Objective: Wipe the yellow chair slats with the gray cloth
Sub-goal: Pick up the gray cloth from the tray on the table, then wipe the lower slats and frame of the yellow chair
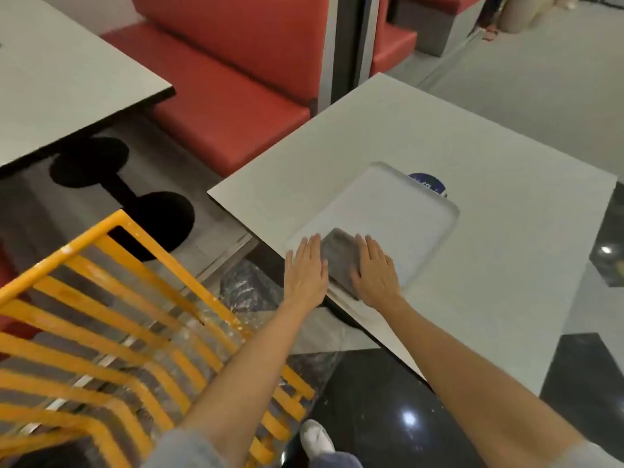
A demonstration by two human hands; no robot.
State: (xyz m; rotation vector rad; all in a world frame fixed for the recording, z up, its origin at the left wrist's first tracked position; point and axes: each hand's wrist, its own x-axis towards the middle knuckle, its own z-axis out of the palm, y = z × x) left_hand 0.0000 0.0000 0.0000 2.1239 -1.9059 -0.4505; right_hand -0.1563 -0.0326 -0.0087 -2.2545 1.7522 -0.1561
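At the far left a gray table (67,72) juts into view, and under it a black dumbbell-shaped base (125,197) sits on the floor. Nearer, at the lower left, stands the yellow chair (111,319), its slats (84,336) running in parallel bars with pale specks on the frame. Beyond it, further off, is a red bench seat (229,106).

My left hand (305,270) lies flat with the fingers straight and together, on the near left edge of a white tray (405,211). It touches the left side of the gray cloth (339,256) and grips nothing. The cloth is folded into a small pad on the near corner of the tray, between my two hands and well apart from the chair slats.

My right hand (374,270) is likewise flat, fingers straight, its palm resting on the right side of the cloth, pressing rather than clutching it.

The tray sits on a second gray table (439,136) to the right, close to its near edge. A dark blue round sticker (429,185) peeks out from behind the tray's far corner. Low in the middle, my white shoe (315,439) stands on the dark glossy floor (388,400).
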